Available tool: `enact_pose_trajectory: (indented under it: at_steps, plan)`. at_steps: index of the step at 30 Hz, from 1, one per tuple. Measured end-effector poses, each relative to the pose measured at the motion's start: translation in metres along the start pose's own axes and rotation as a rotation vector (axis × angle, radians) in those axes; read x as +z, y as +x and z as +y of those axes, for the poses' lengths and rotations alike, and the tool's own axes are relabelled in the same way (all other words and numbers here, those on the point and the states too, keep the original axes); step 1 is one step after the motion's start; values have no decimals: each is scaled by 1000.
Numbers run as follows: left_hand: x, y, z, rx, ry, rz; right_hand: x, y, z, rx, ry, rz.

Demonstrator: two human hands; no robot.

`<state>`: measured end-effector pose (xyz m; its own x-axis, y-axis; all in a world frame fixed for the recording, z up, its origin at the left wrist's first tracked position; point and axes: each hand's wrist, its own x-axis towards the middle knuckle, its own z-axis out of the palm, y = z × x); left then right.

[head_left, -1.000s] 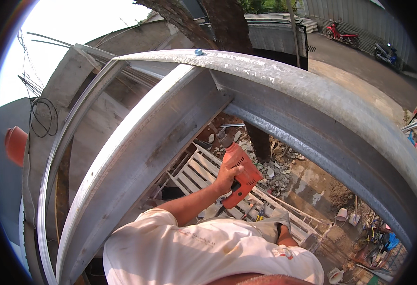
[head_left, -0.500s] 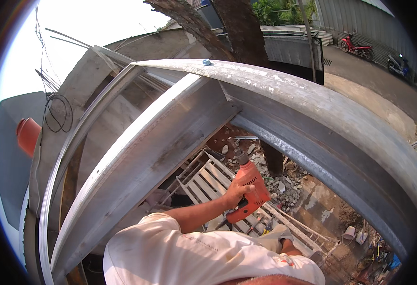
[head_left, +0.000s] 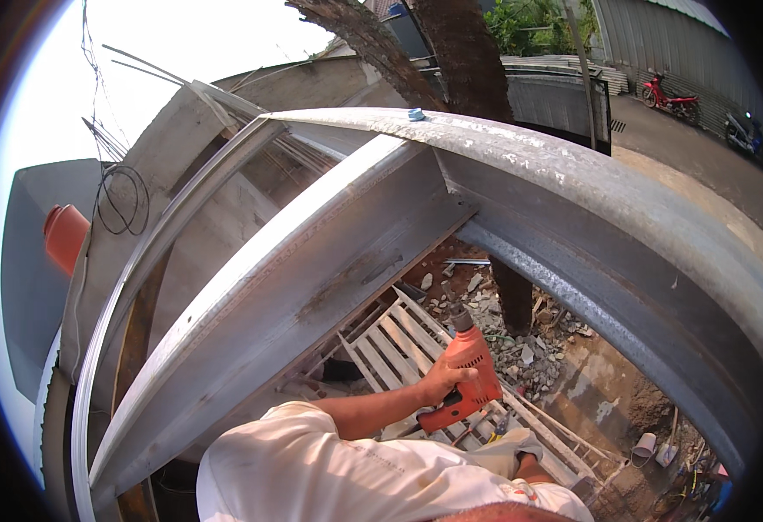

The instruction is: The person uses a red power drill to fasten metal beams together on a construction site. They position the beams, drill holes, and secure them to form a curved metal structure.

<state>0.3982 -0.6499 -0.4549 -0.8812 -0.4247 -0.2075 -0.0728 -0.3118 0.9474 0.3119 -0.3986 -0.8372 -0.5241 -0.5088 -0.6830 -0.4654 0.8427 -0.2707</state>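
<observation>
My left hand [head_left: 448, 381] is wrapped around an orange-red power drill [head_left: 475, 374], its dark chuck pointing up and away from me. The drill hangs in the opening below the metal beams, apart from them. To its left runs a silvery metal cross beam [head_left: 277, 248]. This meets a long curved-looking metal beam [head_left: 608, 196] at the far corner. A small blue object [head_left: 415, 114] sits on top of that long beam. A short stretch of my right forearm [head_left: 534, 470] shows beside the white shirt; my right hand is out of sight.
Far below lies a slatted wooden frame [head_left: 403, 344], with broken rubble [head_left: 534, 357] beside it. A pail [head_left: 644, 448] stands at the lower right. A tree trunk [head_left: 464, 61] rises behind the beams. At left are looped black cable [head_left: 122, 200] and an orange tank [head_left: 66, 237].
The whole view has shifted slightly, carrying the beams rightward. The drill in my left hand is a little lower and farther from the beam corner. My grip looks the same.
</observation>
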Motion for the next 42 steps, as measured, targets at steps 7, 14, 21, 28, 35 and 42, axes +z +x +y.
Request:
enact_pose_trajectory:
  at_steps: [7, 14, 21, 28, 35, 42]
  plan:
    - [-8, -14, -2, 62, 33, -11, -11, 1, 0, -50, -33, -9]
    - [-1, -14, 9, 84, -99, 12, -29, -5, 10, -85, -62, -26]
    - [4, -8, 7, 144, -164, 38, -37, -17, 24, -123, -76, -52]
    - [1, 8, 15, 182, -40, -52, -29, -34, 51, -97, 0, -86]
    - [-10, 8, 22, 172, -12, -68, -39, -65, 47, -176, 185, -13]
    - [-2, 8, 33, 119, -39, -74, -10, -45, 66, -391, 19, 196]
